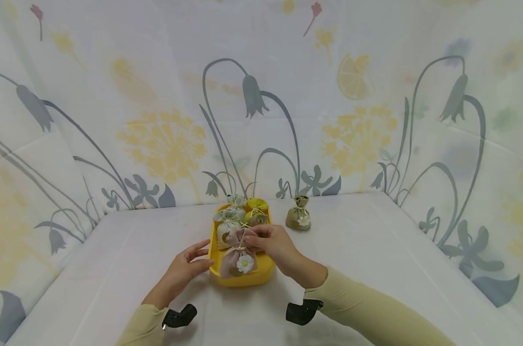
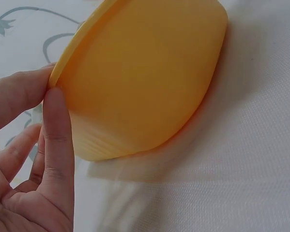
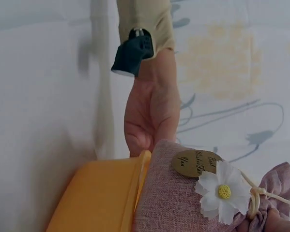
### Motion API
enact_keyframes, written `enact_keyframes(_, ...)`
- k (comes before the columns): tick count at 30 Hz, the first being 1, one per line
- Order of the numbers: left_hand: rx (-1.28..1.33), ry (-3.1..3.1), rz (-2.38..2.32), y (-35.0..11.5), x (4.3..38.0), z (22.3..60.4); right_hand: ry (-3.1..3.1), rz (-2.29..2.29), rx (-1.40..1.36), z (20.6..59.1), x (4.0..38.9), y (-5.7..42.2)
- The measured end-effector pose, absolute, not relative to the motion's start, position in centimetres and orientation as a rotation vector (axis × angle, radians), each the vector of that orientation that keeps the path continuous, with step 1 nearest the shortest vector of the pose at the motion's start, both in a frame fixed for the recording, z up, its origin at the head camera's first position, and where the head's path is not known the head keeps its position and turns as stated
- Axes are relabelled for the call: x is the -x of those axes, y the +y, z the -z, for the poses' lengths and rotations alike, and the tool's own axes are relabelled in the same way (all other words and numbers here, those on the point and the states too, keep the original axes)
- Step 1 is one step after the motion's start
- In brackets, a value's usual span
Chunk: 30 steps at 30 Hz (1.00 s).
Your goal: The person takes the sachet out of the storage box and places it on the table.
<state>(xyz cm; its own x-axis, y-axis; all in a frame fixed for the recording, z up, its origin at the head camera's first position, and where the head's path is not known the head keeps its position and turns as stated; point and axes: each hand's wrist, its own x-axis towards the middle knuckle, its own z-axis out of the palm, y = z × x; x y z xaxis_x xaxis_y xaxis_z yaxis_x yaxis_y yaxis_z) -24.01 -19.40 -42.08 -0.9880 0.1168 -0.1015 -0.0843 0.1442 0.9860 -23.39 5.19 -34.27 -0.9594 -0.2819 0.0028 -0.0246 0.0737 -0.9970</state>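
Observation:
My left hand (image 1: 181, 270) pinches the left rim of a yellow plastic bin (image 1: 253, 278); in the left wrist view the thumb (image 2: 56, 128) lies on the bin's outer side. With fingertips at its tied neck, my right hand (image 1: 280, 245) holds a dusty-pink drawstring pouch (image 1: 233, 262) over the bin's near part. The pouch bears a white daisy (image 3: 223, 192) and a round brown tag (image 3: 195, 163) with lettering. Behind it in the bin stand pale pouches (image 1: 227, 228), a yellow-green pouch (image 1: 258, 204) and a brown pouch (image 1: 256, 219). The pink pouch's underside is hidden.
An olive-brown pouch (image 1: 297, 218) with a daisy stands on the white tablecloth (image 1: 352, 240), right of the bin. Flower-printed cloth walls (image 1: 261, 134) enclose the table at the back and sides. Each wrist carries a small black camera (image 1: 302, 312).

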Motion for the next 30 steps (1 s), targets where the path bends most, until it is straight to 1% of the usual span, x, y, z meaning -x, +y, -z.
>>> enact_keyframes(7,0.001,2.278,-1.934,-19.3,23.9,41.9,2.110,2.082,0.368,34.5,21.5,6.8)
enact_keyframes(16,0.025,2.283,-1.953,-19.2,23.8,41.9,2.119,2.154,0.460,34.7,20.1,9.8)
enact_keyframes(23,0.013,2.253,-1.971,-19.2,23.7,41.9,2.189,2.167,0.342,35.0,19.7,12.3)
enact_keyframes(30,0.010,2.252,-1.972,-19.2,23.8,41.8,2.276,2.179,0.265,34.9,20.0,14.5)
